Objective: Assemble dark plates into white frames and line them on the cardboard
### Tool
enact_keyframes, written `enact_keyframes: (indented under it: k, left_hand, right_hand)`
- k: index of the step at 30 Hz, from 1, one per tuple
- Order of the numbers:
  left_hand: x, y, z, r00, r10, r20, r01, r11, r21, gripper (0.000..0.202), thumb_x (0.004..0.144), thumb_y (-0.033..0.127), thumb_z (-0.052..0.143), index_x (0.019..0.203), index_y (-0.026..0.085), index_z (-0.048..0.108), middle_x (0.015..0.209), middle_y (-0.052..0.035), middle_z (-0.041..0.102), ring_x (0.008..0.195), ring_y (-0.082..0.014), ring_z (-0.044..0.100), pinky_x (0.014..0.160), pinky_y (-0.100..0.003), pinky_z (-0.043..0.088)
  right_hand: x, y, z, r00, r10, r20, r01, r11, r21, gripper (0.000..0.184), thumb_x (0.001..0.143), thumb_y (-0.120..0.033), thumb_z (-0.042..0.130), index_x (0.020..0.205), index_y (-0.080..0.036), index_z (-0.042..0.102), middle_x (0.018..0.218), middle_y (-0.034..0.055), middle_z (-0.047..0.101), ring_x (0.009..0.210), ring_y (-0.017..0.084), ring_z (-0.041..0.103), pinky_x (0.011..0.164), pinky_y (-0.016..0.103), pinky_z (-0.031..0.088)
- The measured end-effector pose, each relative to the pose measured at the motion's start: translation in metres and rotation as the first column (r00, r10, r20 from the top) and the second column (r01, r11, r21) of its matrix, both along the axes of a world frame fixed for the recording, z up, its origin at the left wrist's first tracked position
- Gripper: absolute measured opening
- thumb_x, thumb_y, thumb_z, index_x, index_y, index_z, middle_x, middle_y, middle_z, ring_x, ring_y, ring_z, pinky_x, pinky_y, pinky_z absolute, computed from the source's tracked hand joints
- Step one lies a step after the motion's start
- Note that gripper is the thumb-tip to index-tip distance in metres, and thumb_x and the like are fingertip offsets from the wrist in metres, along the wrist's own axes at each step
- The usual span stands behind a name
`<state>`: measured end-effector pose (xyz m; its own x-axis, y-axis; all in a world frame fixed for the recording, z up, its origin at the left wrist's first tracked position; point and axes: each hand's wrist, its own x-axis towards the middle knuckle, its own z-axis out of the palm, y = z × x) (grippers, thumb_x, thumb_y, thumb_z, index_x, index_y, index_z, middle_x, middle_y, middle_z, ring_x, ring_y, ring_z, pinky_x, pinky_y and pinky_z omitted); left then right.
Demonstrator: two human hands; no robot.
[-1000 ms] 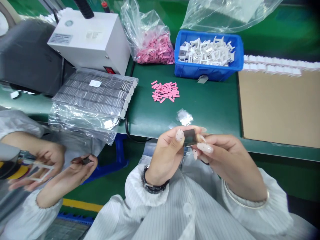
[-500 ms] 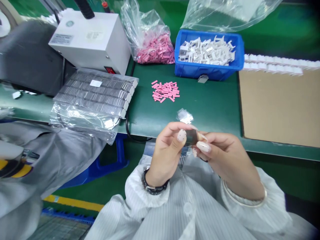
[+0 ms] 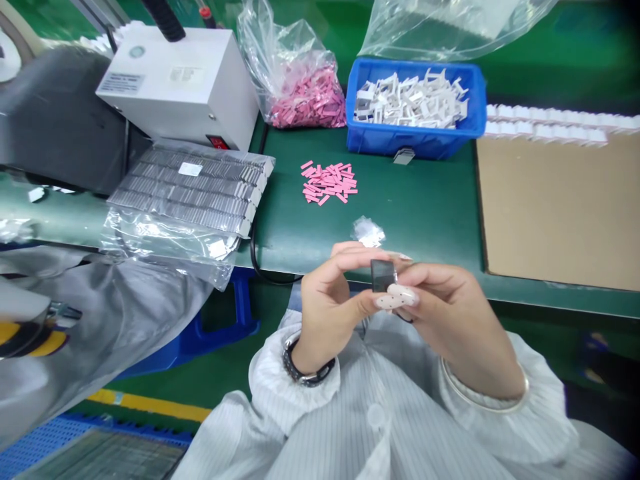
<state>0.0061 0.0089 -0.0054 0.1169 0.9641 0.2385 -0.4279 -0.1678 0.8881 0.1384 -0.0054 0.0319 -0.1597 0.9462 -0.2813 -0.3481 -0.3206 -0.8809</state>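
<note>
just below the middle of the frame, our left hand [image 3: 327,307] and right hand [image 3: 447,307] pinch a small dark piece [image 3: 382,275]; we'd best hold it lightly by its edges, sparing its face.

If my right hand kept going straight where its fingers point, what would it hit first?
Likely the small dark piece, just ahead of the right hand; depth is unclear, and the two may be touching. The left hand comes next along that line.
</note>
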Motion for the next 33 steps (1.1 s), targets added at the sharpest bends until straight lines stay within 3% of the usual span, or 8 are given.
enact_keyframes:
  k: [16,21,26,33]
  left_hand:
    - [-0.0017,0.0046,-0.0014,0.99,0.087,-0.112,-0.07,0.987,0.144,0.026,0.071,0.034,0.076,0.096,0.026,0.072,0.088,-0.0031,0.074,0.09,-0.0191,0.061,0.087,-0.039,0.046]
    - [0.0002,0.0029,-0.0021,0.991,0.111,-0.08,-0.102,0.99,0.101,0.036,0.071,0.035,0.076,0.106,0.03,0.068,0.09,-0.002,0.073,0.089,-0.0192,0.062,0.081,-0.038,0.05]
    - [0.0033,0.0058,-0.001,0.985,0.173,0.009,-0.172,0.964,0.201,0.027,0.072,0.035,0.076,0.097,0.03,0.066,0.084,0.0007,0.072,0.085,-0.0164,0.063,0.078,-0.034,0.048]
    - [0.0025,0.0075,-0.0012,0.97,0.244,-0.013,-0.229,0.929,0.289,0.028,0.071,0.041,0.076,0.093,0.029,0.063,0.081,0.0027,0.073,0.077,-0.0149,0.066,0.081,-0.037,0.045]
  right_hand:
    - [-0.0031,0.0026,0.0024,0.999,0.01,-0.042,-0.012,0.999,-0.045,0.014,0.071,-0.027,0.078,0.06,-0.023,0.07,0.057,-0.0024,0.061,0.052,0.007,0.052,0.051,0.021,0.044]
    - [-0.0042,0.0027,0.0027,0.999,-0.032,0.007,0.032,0.998,-0.059,0.02,0.069,-0.034,0.079,0.057,-0.021,0.069,0.049,-0.0035,0.052,0.048,0.006,0.044,0.044,0.019,0.036]
    - [-0.0014,-0.001,0.0067,0.997,0.048,-0.065,-0.049,0.999,-0.02,0.009,0.071,-0.031,0.077,0.066,-0.025,0.074,0.06,-0.0015,0.059,0.05,0.007,0.047,0.045,0.021,0.039]
    - [0.0001,-0.0042,0.0065,0.994,0.082,-0.074,-0.083,0.997,-0.004,0.002,0.074,-0.027,0.075,0.072,-0.027,0.075,0.064,-0.0006,0.062,0.054,0.008,0.049,0.045,0.021,0.038]
